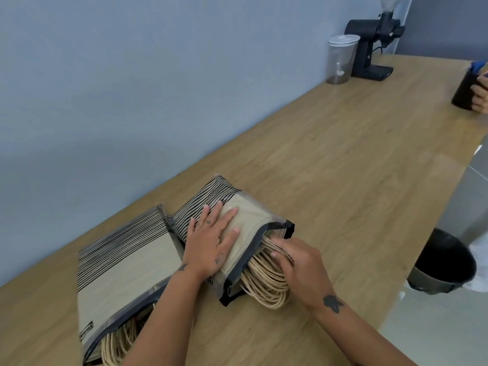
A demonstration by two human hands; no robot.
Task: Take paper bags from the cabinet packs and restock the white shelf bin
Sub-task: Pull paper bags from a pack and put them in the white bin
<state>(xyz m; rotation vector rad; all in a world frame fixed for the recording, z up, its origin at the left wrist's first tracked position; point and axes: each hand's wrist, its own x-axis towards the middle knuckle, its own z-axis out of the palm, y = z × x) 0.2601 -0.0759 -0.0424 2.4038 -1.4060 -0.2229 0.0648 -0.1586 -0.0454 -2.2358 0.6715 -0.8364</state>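
Two clear plastic packs of brown paper bags lie on the wooden counter (343, 165). On the right pack (253, 220) my left hand (211, 239) presses flat, fingers straight. My right hand (295, 262) reaches into that pack's open end, its fingers curled round the twisted paper handles (264, 281) that spill out. The left pack (124, 262) lies beside it, partly under my left forearm, with its own handles showing at the bottom edge. No white shelf bin or cabinet is in view.
A black coffee grinder (372, 48) and a clear lidded container (340, 59) stand at the far end by the blue wall. Another person's hand holds a black cup (464, 91) at the right edge. A black bin (443, 262) sits on the floor beyond the counter edge.
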